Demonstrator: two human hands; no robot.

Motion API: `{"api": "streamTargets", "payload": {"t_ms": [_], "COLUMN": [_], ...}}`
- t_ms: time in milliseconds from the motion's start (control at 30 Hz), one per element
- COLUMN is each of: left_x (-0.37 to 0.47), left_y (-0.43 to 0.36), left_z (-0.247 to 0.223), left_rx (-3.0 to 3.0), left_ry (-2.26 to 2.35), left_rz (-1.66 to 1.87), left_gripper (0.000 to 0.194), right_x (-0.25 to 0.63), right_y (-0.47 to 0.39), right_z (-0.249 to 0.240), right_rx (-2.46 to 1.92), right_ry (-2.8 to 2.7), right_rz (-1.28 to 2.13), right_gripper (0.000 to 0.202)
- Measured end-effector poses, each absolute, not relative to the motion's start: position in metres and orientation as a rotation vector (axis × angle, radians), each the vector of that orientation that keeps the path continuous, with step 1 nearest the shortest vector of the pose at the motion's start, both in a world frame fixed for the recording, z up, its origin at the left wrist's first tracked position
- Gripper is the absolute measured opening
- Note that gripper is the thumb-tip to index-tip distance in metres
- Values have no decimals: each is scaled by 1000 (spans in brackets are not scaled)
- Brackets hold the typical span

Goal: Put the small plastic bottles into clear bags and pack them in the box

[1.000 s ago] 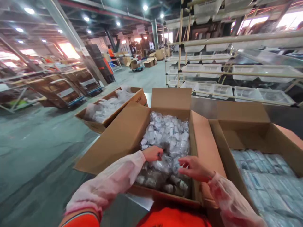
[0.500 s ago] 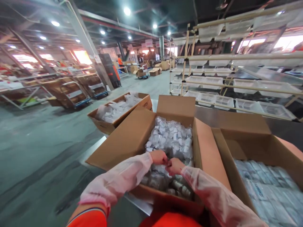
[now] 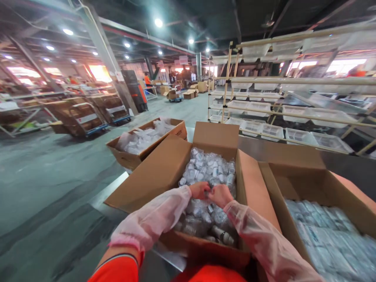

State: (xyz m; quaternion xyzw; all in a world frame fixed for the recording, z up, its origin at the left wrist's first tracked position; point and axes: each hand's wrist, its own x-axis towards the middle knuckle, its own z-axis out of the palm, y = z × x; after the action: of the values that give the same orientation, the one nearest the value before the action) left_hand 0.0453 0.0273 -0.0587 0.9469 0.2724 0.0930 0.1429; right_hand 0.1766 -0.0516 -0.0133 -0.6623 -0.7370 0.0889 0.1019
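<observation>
Both hands meet over the middle carton (image 3: 258,188), left hand (image 3: 200,190) against right hand (image 3: 220,195), fingers curled in, fingertips together. A small dark something shows between them; cannot tell whether the grip is closed on it or only bunched.

The bottles, clear-wrapped and white-labelled (image 3: 216,166), lie heaped in that carton: directly beneath the grip, beyond it to the far wall, and nearer the body, where some lie on their sides. Contact between fingers and heap not readable from here.

Counts: hands, two. Open cartons close by, three. Middle one: bottles overlap too much to number. Right carton (image 3: 301,181): clear-wrapped packs (image 3: 329,231) in rows, blurred, uncounted. Left carton (image 3: 123,158): a loose pile of clear plastic (image 3: 143,137), no count possible. Tan-railed rack (image 3: 226,86), one, on the far side, several tiers of translucent bins (image 3: 296,113).
</observation>
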Motion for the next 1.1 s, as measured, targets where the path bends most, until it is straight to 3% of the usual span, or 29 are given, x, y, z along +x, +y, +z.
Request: {"api": "streamTargets", "payload": {"t_ms": [200,267,467,533,700,900,1000,1100], "left_x": [29,31,38,36,39,55,66,77], "left_y": [18,6,-34,-41,-47,-44,-41,-37], "left_z": [-30,-20,28,44,63,60,48,32], "left_rx": [2618,2608,2605,2507,2430,2815,2889,2877], "left_ry": [821,757,593,556,541,768,792,816], "left_rz": [921,1118,1758,1673,1074,265,-31,-106], "left_gripper": [34,39,32,34,40,37,34,49], "right_x": [198,205,224,228,232,229,224,221], "right_y": [-46,-46,-45,-48,-59,-66,-64,-62], "right_z": [54,66,77,79,91,84,68,51], "right_rx": [-1850,-1773,-1644,-1606,-1450,-1729,-1921,-2044], "right_ry": [-1987,-1991,-1915,-1916,-1989,-2153,-2093,-2101], "right_rz": [98,108,182,276,557,308,258,271], "right_gripper": [11,17,35,40,50,60,42,14]}}
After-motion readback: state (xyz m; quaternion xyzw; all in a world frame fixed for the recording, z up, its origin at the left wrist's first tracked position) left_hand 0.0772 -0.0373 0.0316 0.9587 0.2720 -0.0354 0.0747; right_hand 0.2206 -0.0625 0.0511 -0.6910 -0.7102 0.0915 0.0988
